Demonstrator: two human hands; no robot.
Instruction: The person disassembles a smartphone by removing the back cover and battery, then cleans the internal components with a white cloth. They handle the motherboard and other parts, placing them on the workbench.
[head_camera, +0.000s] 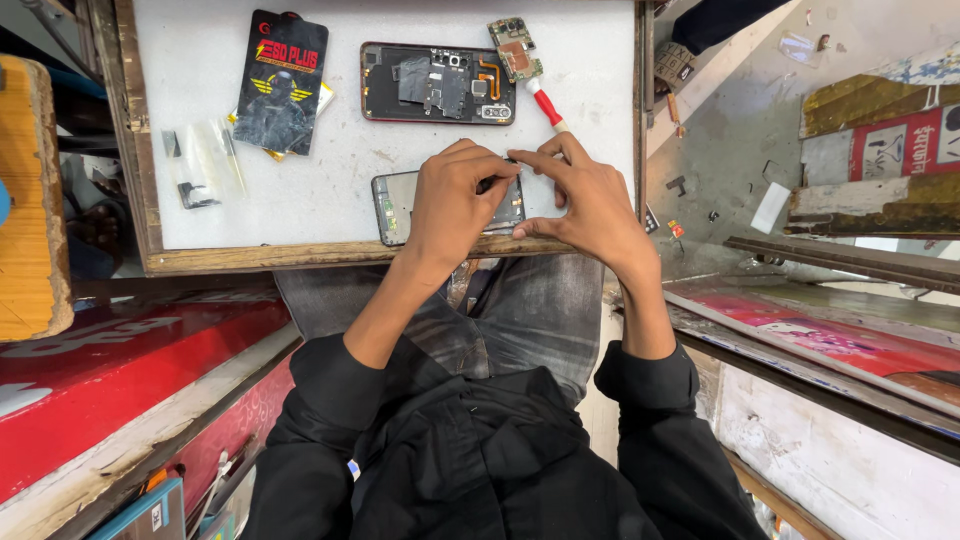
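— Head view: what are the hands doing?
— Both rest on a phone (400, 207) lying at the tray's (300, 258) near edge. The left hand (452, 203) curls over its middle, fingers bent down; the right hand (585, 198) pinches at its right end.
— Farther out?
— An opened phone body (437, 84) lies by the far edge, a small circuit board (514, 48) and a red-handled screwdriver (545, 106) beside it. A black packet with yellow and red print (281, 82) sits toward the far left corner; clear plastic bags (205, 165) lie near the left edge.
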